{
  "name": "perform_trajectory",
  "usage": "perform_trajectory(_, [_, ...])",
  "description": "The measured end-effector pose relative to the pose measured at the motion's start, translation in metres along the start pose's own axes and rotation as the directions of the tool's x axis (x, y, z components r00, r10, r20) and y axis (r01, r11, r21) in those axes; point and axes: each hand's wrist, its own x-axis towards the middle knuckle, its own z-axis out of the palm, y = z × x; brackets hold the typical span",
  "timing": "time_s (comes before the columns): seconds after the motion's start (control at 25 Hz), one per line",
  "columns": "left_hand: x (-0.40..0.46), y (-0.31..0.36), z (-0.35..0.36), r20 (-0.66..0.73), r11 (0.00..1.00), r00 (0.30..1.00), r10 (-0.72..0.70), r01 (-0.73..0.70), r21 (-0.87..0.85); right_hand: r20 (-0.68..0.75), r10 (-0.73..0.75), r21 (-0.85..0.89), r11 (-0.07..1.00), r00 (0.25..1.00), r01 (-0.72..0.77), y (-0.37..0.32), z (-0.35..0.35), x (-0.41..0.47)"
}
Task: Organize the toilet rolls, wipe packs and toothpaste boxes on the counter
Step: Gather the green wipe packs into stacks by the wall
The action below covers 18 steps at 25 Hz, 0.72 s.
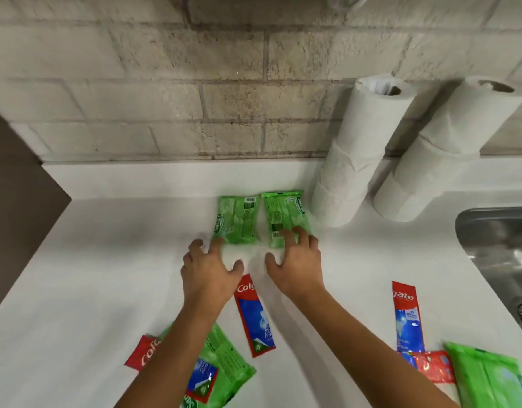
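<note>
Two green wipe packs lie side by side near the back of the white counter [106, 260]: the left pack [237, 219] and the right pack [286, 214]. My left hand [209, 270] is spread open, fingertips touching the left pack's near edge. My right hand [295, 260] is spread open with fingertips resting on the right pack's near corner. Two stacks of toilet rolls [356, 154] [436, 151] stand against the wall at the right. Red toothpaste boxes lie near me: one between my arms [255, 316], one at the right [406, 315], one at the lower left [142, 353].
More green wipe packs lie at the bottom edge, one under my left forearm [224, 369] and one at the lower right [486, 375], with another toothpaste box [430, 365] beside it. A steel sink [501, 245] is at the right. A brick wall [195, 98] backs the counter.
</note>
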Motion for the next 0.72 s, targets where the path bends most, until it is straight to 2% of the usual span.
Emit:
perform_trajectory(0.28, [-0.078,-0.052,-0.008,0.118,0.994,0.992,-0.044,0.032,0.104,0.146,0.033,0.083,0.996,0.989,-0.046,0.004,-0.018,-0.104])
perform_trajectory(0.36, [-0.085,-0.058,-0.003,0.134,0.997,0.991,-0.019,0.009,0.078,0.257,0.035,0.112,0.991,0.966,-0.065,0.003,-0.02,-0.13])
perform_trajectory(0.44, [-0.096,-0.065,-0.004,0.147,0.996,0.987,0.064,-0.072,0.051,0.335,0.025,0.116,0.991,0.942,-0.068,0.0,-0.023,-0.16])
perform_trajectory(0.48, [-0.099,-0.068,-0.006,0.167,0.991,0.98,0.112,-0.121,0.048,0.343,0.036,0.056,0.997,0.939,-0.059,-0.001,-0.022,-0.173])
perform_trajectory(0.6, [-0.11,-0.07,-0.012,0.246,0.973,0.956,0.162,-0.196,0.122,0.275,0.152,-0.293,0.954,0.95,-0.067,-0.009,-0.017,-0.207])
perform_trajectory(0.72, [-0.125,-0.07,-0.014,0.243,0.966,0.965,0.101,-0.154,0.209,0.335,0.273,-0.369,0.919,0.902,-0.141,-0.02,-0.005,-0.233])
